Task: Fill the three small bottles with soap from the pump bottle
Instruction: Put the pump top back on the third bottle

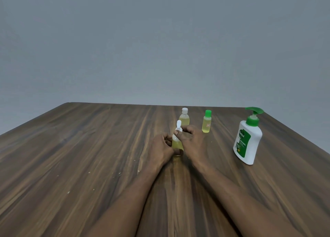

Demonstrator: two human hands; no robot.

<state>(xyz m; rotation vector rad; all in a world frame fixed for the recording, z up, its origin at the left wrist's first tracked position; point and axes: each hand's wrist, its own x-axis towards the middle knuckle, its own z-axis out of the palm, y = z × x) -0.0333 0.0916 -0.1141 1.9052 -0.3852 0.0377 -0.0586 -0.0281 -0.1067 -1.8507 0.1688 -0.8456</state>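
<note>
we steady a small soap-filled bottle (177, 143) mid-surface (89, 147), left grip (161, 146) closed round its body, right grip (190, 138) pinching its flip cap; pump bottle (247, 140) stands right.

Dim, even light; soft focus, faint shadows, wide-angle bending at edges.

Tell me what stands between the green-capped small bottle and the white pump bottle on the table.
Nothing: in the head view, only bare wooden table lies between the small green-capped bottle and the white pump bottle with green pump.
</note>
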